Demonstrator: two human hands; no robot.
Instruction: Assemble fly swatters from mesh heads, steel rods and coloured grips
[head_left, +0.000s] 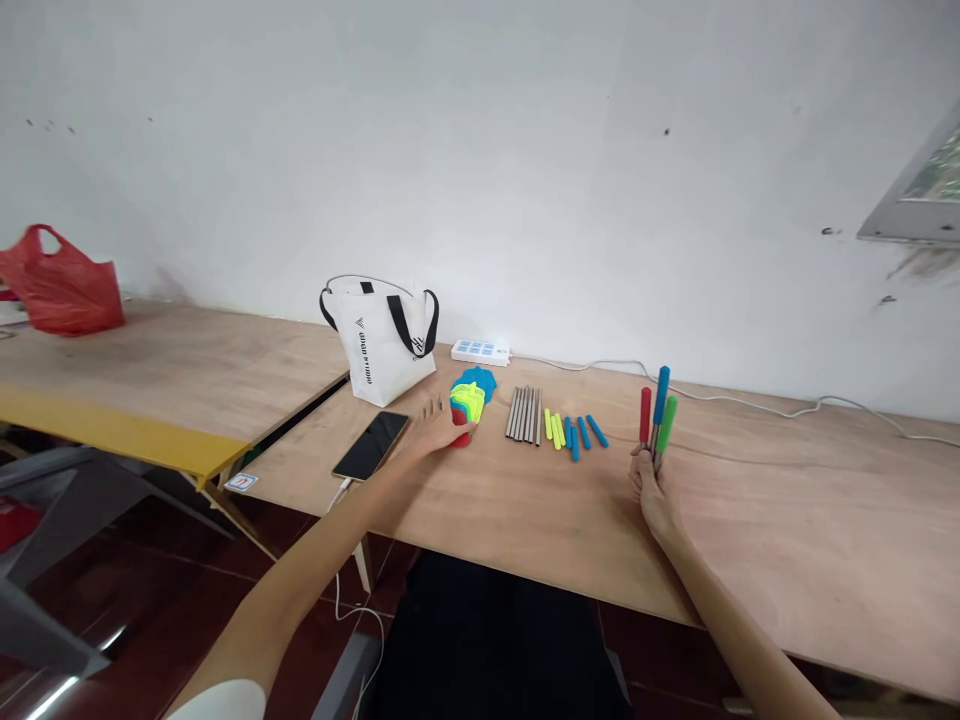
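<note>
My left hand (436,430) reaches over the near end of a fanned stack of flat coloured pieces. Its fingers are spread and its thumb lies over a red piece (463,440); whether it grips that piece is not clear. Yellow pieces (469,395) and blue pieces (484,380) lie behind, overlapping. My right hand (651,485) is closed around several thin metal straws, raised above the table. Their upper ends carry a red sleeve (645,415), a blue sleeve (661,395) and a green sleeve (666,425).
Between my hands lie a row of metal straws (523,416), yellow sleeves (554,429) and blue sleeves (584,432). A phone (371,446) on a cable lies left, before a white bag (379,345). A power strip (480,352) stands by the wall. A red plastic bag (67,290) sits far left.
</note>
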